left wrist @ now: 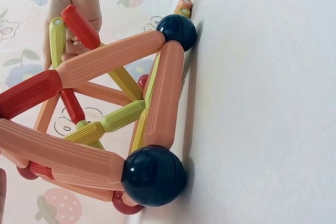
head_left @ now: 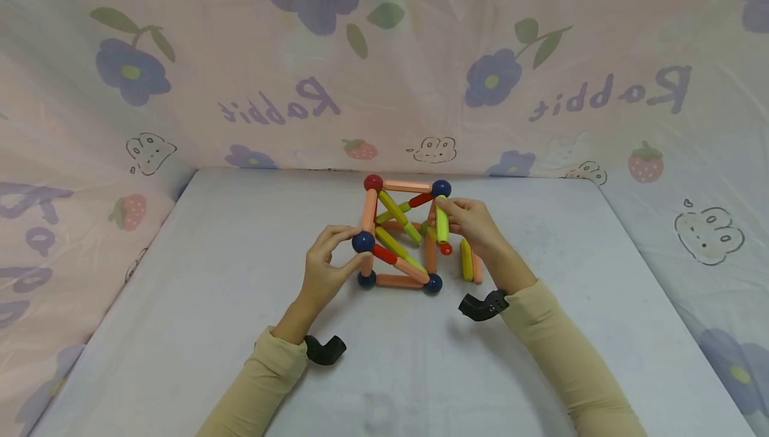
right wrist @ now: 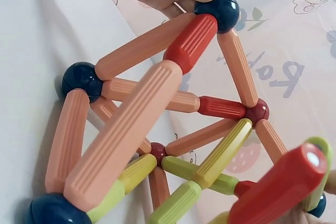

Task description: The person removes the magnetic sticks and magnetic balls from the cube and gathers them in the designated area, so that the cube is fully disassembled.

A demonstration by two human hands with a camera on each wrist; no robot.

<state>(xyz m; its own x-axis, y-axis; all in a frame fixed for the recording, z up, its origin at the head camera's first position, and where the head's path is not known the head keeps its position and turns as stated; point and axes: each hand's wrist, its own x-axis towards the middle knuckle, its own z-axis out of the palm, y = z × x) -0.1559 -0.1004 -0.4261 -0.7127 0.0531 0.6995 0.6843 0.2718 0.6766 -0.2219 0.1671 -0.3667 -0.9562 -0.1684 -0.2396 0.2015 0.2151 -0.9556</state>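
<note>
A cube-like frame of salmon magnetic rods [head_left: 399, 281] and balls stands on the table, with yellow, green and red rods crossing inside it. My left hand [head_left: 324, 260] pinches the dark blue ball [head_left: 363, 241] at its near upper left corner, thumb below and fingers above. At the right side, my right hand [head_left: 477, 223] holds a yellow-green magnetic rod [head_left: 442, 223] between thumb and fingers, its upper end close to the far right blue ball [head_left: 441, 188]. A red rod [right wrist: 283, 182] juts outward beside that hand in the right wrist view, its bare end showing.
A yellow rod [head_left: 466, 260] and a salmon rod [head_left: 477, 268] lie loose on the white table [head_left: 240, 223], right of the frame. A patterned cloth [head_left: 396, 90] rises behind the far edge. Black wrist cameras [head_left: 324, 350] sit below both hands.
</note>
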